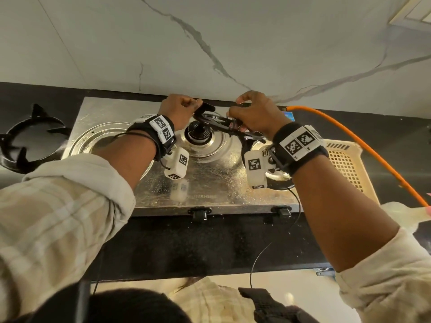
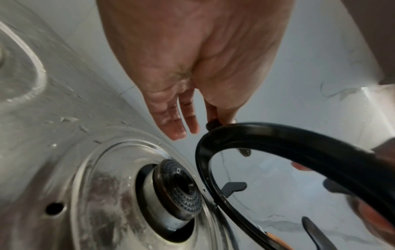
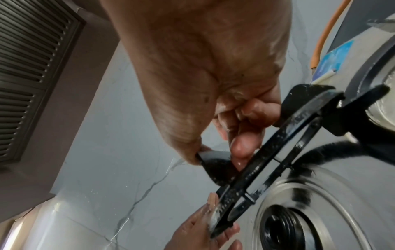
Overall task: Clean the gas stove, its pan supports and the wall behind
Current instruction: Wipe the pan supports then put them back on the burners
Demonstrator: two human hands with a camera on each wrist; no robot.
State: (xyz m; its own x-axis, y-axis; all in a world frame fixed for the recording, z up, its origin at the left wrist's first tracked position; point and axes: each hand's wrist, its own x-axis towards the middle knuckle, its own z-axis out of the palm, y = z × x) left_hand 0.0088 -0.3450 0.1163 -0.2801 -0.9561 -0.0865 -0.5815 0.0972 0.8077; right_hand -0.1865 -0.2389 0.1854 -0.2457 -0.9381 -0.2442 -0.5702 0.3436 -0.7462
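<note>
Held above the middle burner (image 1: pixel 198 134), stiff, likely heavy, wet-slick pan support (image 1: pixel 217 122), pinched at opposite prongs by left hand (image 1: pixel 178 110) and right hand (image 1: pixel 253 113); best gripped there.

The gas stove (image 1: pixel 210 183) is a stainless-steel unit, its top wet and spotted with droplets, standing on a black counter against the wall (image 1: pixel 210 43), which is white marble-patterned tile with grey veins. One black pan support (image 1: pixel 217 123), a ring with raised prongs, is held tilted above the middle burner (image 1: pixel 199 134), clear of the steel. A second pan support (image 1: pixel 32 138) lies flat on the counter, just left of the stove.
</note>
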